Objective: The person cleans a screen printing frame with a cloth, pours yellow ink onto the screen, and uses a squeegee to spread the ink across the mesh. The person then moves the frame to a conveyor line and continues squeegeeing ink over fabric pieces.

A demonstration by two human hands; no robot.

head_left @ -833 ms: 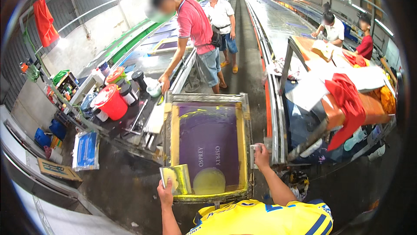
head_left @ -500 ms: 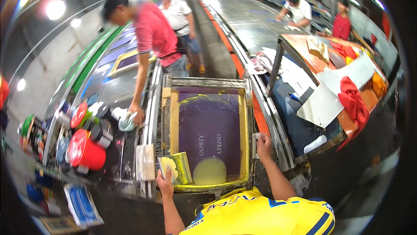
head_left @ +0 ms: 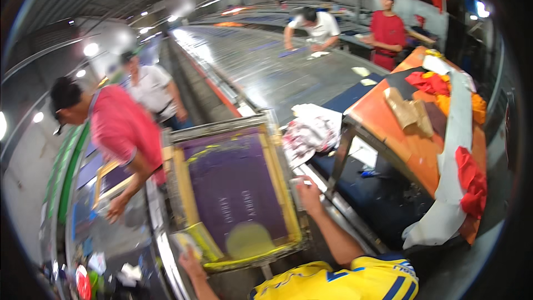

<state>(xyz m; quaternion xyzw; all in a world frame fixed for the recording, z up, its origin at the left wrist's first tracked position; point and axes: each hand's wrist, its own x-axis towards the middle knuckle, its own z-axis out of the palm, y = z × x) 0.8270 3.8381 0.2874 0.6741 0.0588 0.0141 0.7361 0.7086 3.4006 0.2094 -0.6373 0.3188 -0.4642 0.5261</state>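
Observation:
A rectangular printing screen with a wooden and metal frame lies in front of me, tilted in view. Its mesh is dark purple with pale lettering, yellow smears at the far end and a round yellowish patch near me. My left hand is closed on a flat squeegee coated in yellow ink, held over the screen's near left corner; blur softens its edges. At the right side of the frame my right hand is closed, its fingers around a pale piece at the frame's edge.
A person in a pink shirt leans over the left table, close to the screen. Another in white stands beyond. Metal rails run along the left table. To the right stand crumpled cloth and an orange-topped stand with red fabric.
My view has swung right, and the screen now appears slanted. Buckets on the left have slid toward the lower edge. The pink-shirted person's hand is no longer on the pale pot.

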